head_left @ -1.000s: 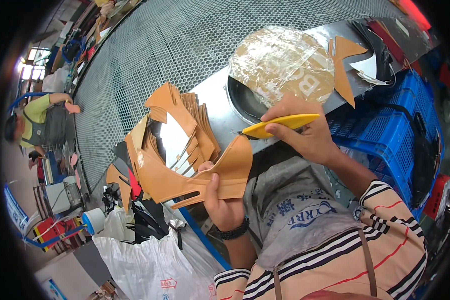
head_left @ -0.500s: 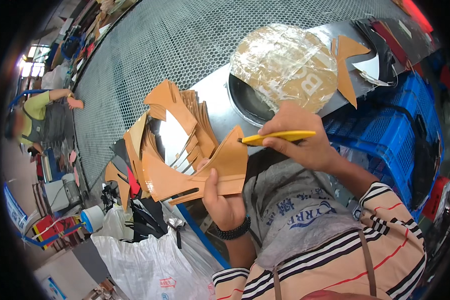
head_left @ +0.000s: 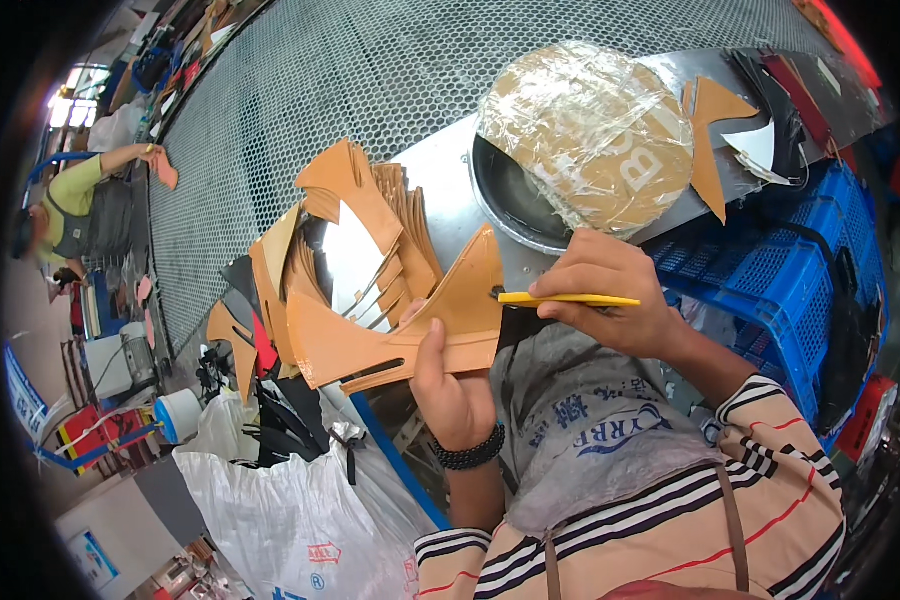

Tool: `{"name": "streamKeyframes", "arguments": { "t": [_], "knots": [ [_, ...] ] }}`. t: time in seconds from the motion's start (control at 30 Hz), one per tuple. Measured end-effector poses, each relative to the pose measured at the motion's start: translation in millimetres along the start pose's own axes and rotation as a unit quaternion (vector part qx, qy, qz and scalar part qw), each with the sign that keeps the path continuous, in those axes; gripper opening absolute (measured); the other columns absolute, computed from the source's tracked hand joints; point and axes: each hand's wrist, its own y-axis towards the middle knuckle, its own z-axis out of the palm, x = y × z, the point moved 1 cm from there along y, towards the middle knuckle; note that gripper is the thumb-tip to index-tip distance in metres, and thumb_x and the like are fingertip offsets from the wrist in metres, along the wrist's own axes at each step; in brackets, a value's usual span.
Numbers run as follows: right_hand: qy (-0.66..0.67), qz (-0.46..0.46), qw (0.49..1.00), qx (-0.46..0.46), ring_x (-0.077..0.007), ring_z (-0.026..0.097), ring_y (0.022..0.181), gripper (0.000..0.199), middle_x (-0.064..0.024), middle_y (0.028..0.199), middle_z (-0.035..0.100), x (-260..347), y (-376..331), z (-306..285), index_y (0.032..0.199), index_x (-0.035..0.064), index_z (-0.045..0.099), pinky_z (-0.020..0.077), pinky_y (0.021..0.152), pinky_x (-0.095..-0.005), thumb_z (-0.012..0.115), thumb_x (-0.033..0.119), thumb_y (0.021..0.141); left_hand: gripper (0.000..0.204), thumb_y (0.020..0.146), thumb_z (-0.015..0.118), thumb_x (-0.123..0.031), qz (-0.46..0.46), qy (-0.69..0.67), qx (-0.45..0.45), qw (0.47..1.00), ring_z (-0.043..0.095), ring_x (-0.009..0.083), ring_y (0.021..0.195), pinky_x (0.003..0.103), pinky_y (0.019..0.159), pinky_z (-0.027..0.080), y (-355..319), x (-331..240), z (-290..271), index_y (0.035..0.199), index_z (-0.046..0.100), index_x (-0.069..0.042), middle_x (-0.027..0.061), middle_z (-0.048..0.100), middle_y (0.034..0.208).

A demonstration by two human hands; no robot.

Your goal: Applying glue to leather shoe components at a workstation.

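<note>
My left hand (head_left: pixel 455 405) pinches a curved tan leather piece (head_left: pixel 465 300) with its thumb on top; other tan layers lie beneath it. In my right hand (head_left: pixel 615 285) is a yellow-handled brush (head_left: pixel 570 299), held between thumb and fingers. Its dark tip is right at the right edge of the leather piece; whether they touch, I cannot tell. Fanned stacks of similar tan leather pieces (head_left: pixel 345 170) lie just beyond my left hand. Behind my right hand stands a round metal basin (head_left: pixel 490 195) with liquid in it, partly covered by a film-wrapped cardboard disc (head_left: pixel 590 130).
A mesh-topped table (head_left: pixel 370 80) spreads ahead. At right stands a blue plastic crate (head_left: pixel 770 290), with a tan leather piece (head_left: pixel 708 150) and dark scraps beyond it. A white sack (head_left: pixel 260 510) sits at lower left. Another person (head_left: pixel 90 215) works at far left.
The brush has swung level, and its tip has moved from over the leather piece's upper part to its right edge. The other person's arm has risen with a pink piece in hand.
</note>
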Motion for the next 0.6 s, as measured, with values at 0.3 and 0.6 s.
{"name": "streamKeyframes", "arguments": {
  "t": [0.3,0.6],
  "knots": [
    [0.086,0.089,0.991,0.050,-0.0248,0.062,0.072,0.012,-0.0097,0.081,0.065,6,-9,11,0.096,0.0029,0.071,0.0490,0.066,-0.0345,0.076,0.008,0.086,0.036,0.102,0.052,-0.009,0.040,0.012,0.003,0.999,0.060,0.0268,0.121,0.044,0.105,0.048,1,6,1,0.137,0.046,-0.004,0.0142,0.059,0.131],
    [0.283,0.265,0.921,0.023,-0.0073,0.061,0.071,0.010,-0.0045,0.087,0.066,10,-12,0,0.099,0.0002,0.069,0.0502,0.063,-0.0239,0.070,0.009,0.094,0.035,0.103,0.051,-0.011,0.038,-0.007,-0.002,0.999,0.060,0.0273,0.121,0.044,0.104,0.048,0,10,1,0.137,0.045,-0.005,0.0134,0.058,0.132]
  ]
}}
